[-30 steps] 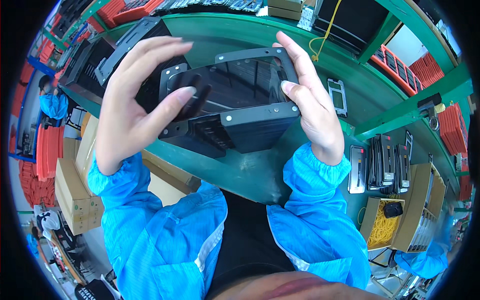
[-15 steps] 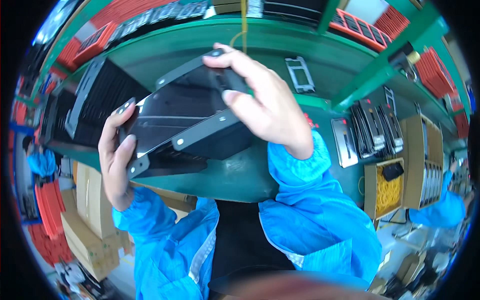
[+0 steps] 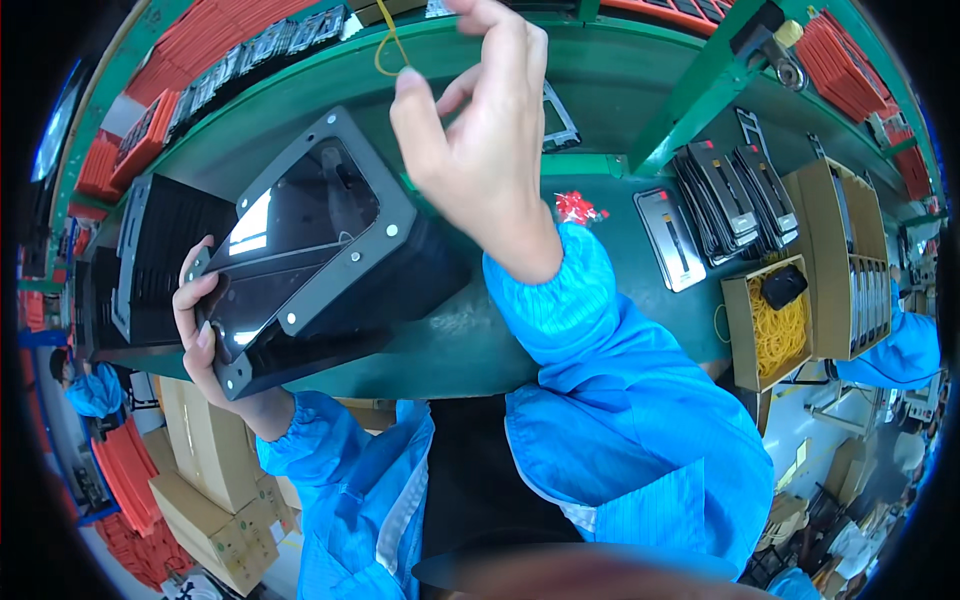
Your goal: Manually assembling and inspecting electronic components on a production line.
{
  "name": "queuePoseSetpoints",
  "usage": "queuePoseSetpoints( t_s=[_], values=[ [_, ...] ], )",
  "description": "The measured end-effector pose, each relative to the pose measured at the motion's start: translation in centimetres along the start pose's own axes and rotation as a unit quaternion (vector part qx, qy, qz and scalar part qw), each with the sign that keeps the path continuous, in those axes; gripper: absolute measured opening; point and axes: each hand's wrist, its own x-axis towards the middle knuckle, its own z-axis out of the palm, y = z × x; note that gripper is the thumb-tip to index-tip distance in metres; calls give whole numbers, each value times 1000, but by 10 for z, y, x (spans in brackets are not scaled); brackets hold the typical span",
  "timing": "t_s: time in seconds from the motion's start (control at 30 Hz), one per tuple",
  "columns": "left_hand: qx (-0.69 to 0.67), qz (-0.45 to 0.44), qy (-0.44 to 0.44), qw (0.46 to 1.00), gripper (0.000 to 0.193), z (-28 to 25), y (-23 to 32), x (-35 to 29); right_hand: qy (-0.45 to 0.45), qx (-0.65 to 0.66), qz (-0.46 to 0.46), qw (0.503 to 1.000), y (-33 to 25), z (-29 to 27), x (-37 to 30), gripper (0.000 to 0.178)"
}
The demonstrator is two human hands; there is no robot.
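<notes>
A black framed panel (image 3: 310, 225) with a glossy dark window and round light spots along its rim tilts over the bench at the left. A thick dark block lies beneath it; whether that is a stack of like panels I cannot tell. My left hand (image 3: 205, 325) is closed on the panel's near left end, thumb on top. My right hand (image 3: 490, 140) is raised beyond the panel's right corner, apart from it, thumb and fingers spread and holding nothing visible. Close to its thumb hangs a thin yellow loop (image 3: 391, 56).
Black slotted parts (image 3: 165, 255) stand stacked at left. On the right lie small red pieces (image 3: 577, 207), a silver-edged panel (image 3: 670, 240), stacked panels (image 3: 715, 200) and a carton of yellow bands (image 3: 778, 335). A green post (image 3: 690, 95) rises behind. Co-workers sit at both sides.
My right hand has let go of the panel's far end and moved up and away, fingers spreading. My left hand keeps its grip, lower now, and the panel has turned. The view has shifted.
</notes>
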Motion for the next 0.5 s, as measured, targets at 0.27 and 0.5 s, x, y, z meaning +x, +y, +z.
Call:
queuePoseSetpoints(
  t_s=[0.27, 0.5],
  values=[
    [-7, 3, -2, 1000, 51, -1, -2, 0, -174, 119, 82, 974, 62, 16, 4, 28],
    [33, 21, 7, 999, 54, -3, -3, -2, -128, 308, -107, 937, -51, -46, -10, 14]
  ],
)
